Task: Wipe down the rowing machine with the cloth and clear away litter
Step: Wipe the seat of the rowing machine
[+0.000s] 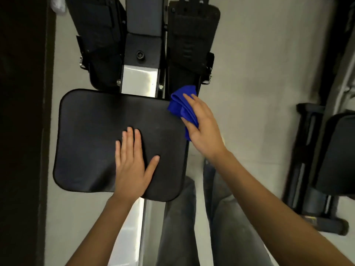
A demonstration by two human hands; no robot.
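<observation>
The rowing machine's black padded seat point(86, 135) fills the middle of the view, on a silver rail point(140, 81). My left hand point(132, 166) lies flat on the seat's near right part, fingers straight. My right hand point(201, 123) holds a bunched blue cloth point(179, 104) against the seat's far right corner, its fingers laid over the cloth and the thumb hidden underneath. Two black footrests with straps stand beyond the seat, the left footrest point(99, 45) and the right footrest point(192, 41).
Pale floor point(249, 73) lies on both sides of the machine. A dark wall or panel point(21, 131) runs along the left. Another black exercise machine point(326, 160) stands at the right. Something white and crumpled point(57, 6) sits on the floor at the top left. My trouser legs point(211, 227) are beside the rail.
</observation>
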